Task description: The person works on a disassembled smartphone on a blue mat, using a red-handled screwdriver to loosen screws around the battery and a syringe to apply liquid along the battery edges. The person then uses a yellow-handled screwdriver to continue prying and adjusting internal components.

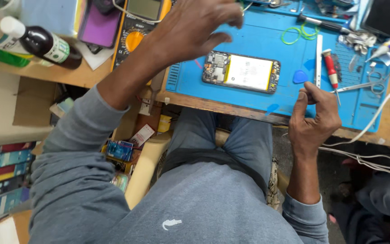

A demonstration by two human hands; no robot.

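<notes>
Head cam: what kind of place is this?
Most likely a phone repair bench. An opened phone with its battery exposed lies on a blue repair mat, a multimeter stands behind it, and a red-handled screwdriver and tweezers lie beside the right hand.

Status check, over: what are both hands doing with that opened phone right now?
Left hand raised above the mat, fingers spread, empty. Right hand at the bench edge, pinching something small, unclear what. Opened phone flat on blue mat, untouched. Red screwdriver beside it.
</notes>
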